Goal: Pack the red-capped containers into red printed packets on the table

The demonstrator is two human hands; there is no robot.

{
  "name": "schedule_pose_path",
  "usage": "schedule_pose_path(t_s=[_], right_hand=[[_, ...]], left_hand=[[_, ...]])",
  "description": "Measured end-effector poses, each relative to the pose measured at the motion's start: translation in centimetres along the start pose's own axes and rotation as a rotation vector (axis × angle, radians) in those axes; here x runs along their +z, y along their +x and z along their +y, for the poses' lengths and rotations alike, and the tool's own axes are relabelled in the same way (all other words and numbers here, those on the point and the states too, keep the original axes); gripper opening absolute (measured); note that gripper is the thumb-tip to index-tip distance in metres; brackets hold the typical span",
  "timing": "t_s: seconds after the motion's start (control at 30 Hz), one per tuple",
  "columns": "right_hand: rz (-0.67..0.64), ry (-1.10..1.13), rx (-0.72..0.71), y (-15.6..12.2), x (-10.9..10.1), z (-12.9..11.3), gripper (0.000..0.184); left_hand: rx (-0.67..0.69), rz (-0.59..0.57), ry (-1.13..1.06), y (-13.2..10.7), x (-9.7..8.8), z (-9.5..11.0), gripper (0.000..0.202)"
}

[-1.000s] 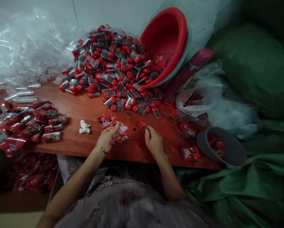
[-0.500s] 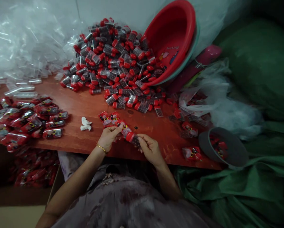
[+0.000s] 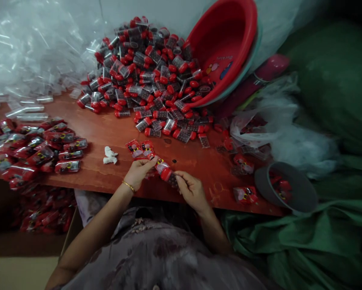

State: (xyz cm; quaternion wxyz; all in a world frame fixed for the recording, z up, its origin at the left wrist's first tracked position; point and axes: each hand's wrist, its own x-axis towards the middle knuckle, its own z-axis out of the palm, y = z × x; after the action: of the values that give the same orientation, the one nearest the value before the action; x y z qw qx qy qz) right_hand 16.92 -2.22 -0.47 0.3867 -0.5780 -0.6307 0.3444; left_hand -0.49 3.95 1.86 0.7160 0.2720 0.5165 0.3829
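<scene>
My left hand (image 3: 140,173), with a gold bracelet at the wrist, pinches a printed red plastic sleeve (image 3: 161,164). From its lower right end shows a small red-capped clear bottle (image 3: 171,178) with dark contents. My right hand (image 3: 191,188) grips that bottle between thumb and fingers. How far the bottle sits inside the sleeve, I cannot tell. Flat on the table just beyond my left hand lie two more printed red sleeves (image 3: 135,148). Both hands are just above the table's near edge.
A large heap of red-capped bottles (image 3: 147,76) fills the back of the table (image 3: 93,133), against a tilted red basin (image 3: 229,32). Wrapped bottles (image 3: 42,151) lie left, near a crumpled white scrap (image 3: 110,155) and clear tubes (image 3: 32,117). A grey bowl (image 3: 262,183) stands right.
The view has shifted slightly. Both hands keep the same grip on the sleeve and bottle, with hardly any visible movement.
</scene>
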Motion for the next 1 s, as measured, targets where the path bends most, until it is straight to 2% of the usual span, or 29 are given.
schedule_pose_path(t_s=[0.13, 0.27, 0.33, 0.53, 0.73, 0.87, 1.0], right_hand=[[0.020, 0.198, 0.106, 0.0, 0.4, 0.2, 0.032], [-0.015, 0.396, 0.209, 0.1, 1.1, 0.3, 0.036], [0.010, 0.393, 0.209, 0.2, 1.4, 0.4, 0.036], [0.171, 0.109, 0.117, 0.2, 2.4, 0.8, 0.031], [0.135, 0.278, 0.204, 0.7, 3.4, 0.2, 0.036], [0.276, 0.165, 0.153, 0.7, 4.3, 0.2, 0.032], [0.254, 0.388, 0.232, 0.8, 5.2, 0.5, 0.032]], left_hand=[[0.090, -0.011, 0.020, 0.2, 0.2, -0.6, 0.042], [0.132, -0.030, -0.079, 0.3, 0.8, -1.4, 0.040], [0.115, -0.017, -0.122, 0.3, 1.1, -1.8, 0.040], [0.062, 0.054, -0.263, 0.3, 1.8, -2.9, 0.047], [0.038, 0.041, -0.245, 0.4, 1.9, -3.0, 0.043], [0.107, 0.062, -0.199, 0.4, 2.0, -3.5, 0.044], [0.117, 0.064, -0.164, 0.3, 2.0, -4.1, 0.043]])
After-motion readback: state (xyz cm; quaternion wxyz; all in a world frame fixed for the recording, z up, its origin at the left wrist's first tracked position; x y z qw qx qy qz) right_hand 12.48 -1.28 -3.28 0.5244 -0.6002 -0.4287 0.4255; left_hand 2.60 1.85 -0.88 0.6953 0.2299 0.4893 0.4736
